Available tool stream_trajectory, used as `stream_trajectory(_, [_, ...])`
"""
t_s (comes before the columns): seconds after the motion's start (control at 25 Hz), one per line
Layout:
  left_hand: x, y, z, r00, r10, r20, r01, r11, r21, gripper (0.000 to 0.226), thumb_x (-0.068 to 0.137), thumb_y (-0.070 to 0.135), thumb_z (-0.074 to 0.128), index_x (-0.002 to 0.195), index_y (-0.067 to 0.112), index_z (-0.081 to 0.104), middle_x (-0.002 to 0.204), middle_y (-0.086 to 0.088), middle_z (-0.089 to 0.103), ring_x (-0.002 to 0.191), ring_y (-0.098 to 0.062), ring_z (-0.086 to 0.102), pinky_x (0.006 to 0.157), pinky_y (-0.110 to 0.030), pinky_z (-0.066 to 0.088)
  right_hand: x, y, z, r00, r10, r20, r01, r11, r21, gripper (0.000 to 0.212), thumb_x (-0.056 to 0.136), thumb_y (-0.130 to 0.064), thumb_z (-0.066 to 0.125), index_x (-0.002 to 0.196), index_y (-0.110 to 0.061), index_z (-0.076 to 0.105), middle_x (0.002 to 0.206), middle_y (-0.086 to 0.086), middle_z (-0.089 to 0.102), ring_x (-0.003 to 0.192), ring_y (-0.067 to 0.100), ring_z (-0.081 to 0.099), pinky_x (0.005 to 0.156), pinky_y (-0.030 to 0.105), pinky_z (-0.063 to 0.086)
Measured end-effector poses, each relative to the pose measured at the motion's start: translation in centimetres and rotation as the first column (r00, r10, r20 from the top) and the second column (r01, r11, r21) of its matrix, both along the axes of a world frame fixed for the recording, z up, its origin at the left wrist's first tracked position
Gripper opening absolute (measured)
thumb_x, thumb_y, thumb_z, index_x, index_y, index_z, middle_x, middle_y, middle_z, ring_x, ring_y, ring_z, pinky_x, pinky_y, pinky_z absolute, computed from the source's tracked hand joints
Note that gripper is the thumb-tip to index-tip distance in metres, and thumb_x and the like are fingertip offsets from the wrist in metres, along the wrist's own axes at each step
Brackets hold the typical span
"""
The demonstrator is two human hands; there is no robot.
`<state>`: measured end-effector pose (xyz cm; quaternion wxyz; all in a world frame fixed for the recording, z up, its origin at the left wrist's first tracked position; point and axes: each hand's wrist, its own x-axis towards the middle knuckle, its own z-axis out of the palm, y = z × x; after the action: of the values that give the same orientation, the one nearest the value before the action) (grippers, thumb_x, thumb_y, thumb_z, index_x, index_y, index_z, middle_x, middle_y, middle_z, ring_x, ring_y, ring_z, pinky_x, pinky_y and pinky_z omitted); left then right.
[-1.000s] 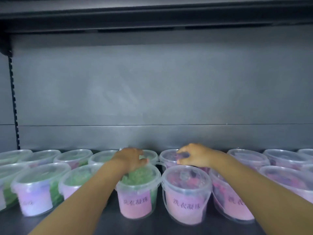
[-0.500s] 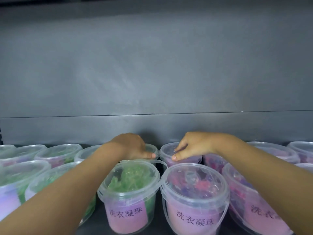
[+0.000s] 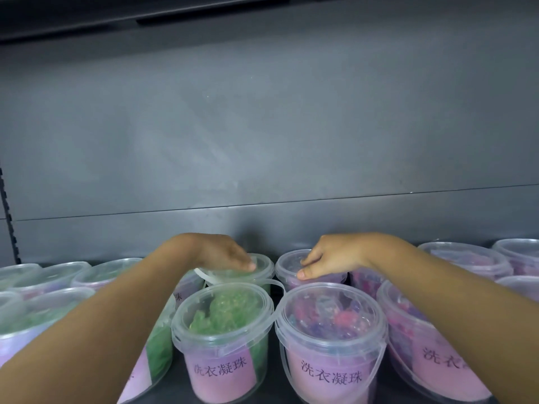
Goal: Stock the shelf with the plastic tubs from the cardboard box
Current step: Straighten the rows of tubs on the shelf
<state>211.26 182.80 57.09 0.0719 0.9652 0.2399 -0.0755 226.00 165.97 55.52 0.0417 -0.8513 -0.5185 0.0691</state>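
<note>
Clear plastic tubs with pink labels stand in two rows on the dark shelf. My left hand reaches over the front row and grips the lid of a back-row green tub from above, thumb on the lid. My right hand has its fingers curled on the lid of the neighbouring back-row pink tub, thumb at the rim. Right in front of them stand a green tub and a pink tub. The cardboard box is out of view.
More green tubs fill the left side and more pink ones the right. A grey back panel rises close behind the back row. The shelf above is dark, and a slotted upright runs at far left.
The camera has come closer and lower over the tubs. Both hands stay on the same two back-row tubs, and the green one's loose handle now shows under my left hand.
</note>
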Motion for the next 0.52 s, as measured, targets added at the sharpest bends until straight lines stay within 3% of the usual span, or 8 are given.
stream_trajectory(0.12, [2.9,-1.5,-2.2,0.998,0.051,0.045,-0.058,0.982,0.178,0.068,0.090,0.065,0.029,0.139,0.021,0.044,0.148,-0.003,0.040,0.134,-0.025,0.040,0.109,-0.036,0.033,-0.2,0.3,-0.1,1.000,-0.024,0.003,0.024,0.999,0.029,0.054,0.085,-0.065,0.047,0.112,-0.023,0.069,0.123,-0.002,0.063,0.113,0.020,0.058,0.103,0.038,0.043])
stream_trajectory(0.28, [3.4,-2.4,-1.8,1.000,0.012,0.015,-0.016,0.963,0.270,0.053,0.093,0.051,0.042,0.126,0.012,0.056,0.133,-0.009,0.055,0.116,-0.027,0.053,0.097,-0.032,0.040,-0.1,0.1,-0.5,1.000,-0.022,-0.020,0.024,0.997,0.078,0.049,0.083,-0.063,0.052,0.109,-0.026,0.070,0.118,-0.004,0.066,0.108,0.020,0.061,0.100,0.038,0.046])
stream_trajectory(0.36, [2.2,-2.5,-0.2,0.998,0.001,-0.069,0.013,0.978,0.208,0.048,0.093,0.043,0.049,0.135,0.019,0.050,0.140,-0.004,0.048,0.117,-0.023,0.051,0.102,-0.031,0.036,-0.2,-0.1,-0.5,1.000,-0.020,-0.024,0.022,0.996,0.084,0.047,0.084,-0.062,0.052,0.111,-0.028,0.070,0.120,-0.005,0.065,0.109,0.019,0.060,0.101,0.037,0.045])
stream_trajectory(0.44, [1.0,-2.0,0.9,0.992,0.013,-0.126,-0.007,0.999,0.048,0.050,0.093,0.032,0.054,0.141,0.027,0.041,0.149,0.001,0.036,0.133,-0.021,0.040,0.110,-0.031,0.029,-0.3,-0.1,-0.5,1.000,-0.021,-0.022,0.022,0.997,0.080,0.047,0.084,-0.062,0.052,0.113,-0.029,0.069,0.123,-0.006,0.063,0.111,0.019,0.059,0.102,0.037,0.044])
stream_trajectory(0.52, [0.9,-1.5,0.9,0.997,0.038,-0.071,-0.046,0.992,-0.113,0.045,0.095,0.034,0.050,0.138,0.026,0.042,0.149,0.002,0.034,0.136,-0.021,0.036,0.110,-0.033,0.030,-0.2,0.0,-0.4,1.000,-0.022,-0.022,0.024,0.996,0.082,0.048,0.084,-0.062,0.052,0.115,-0.029,0.068,0.126,-0.006,0.062,0.113,0.018,0.058,0.103,0.036,0.043])
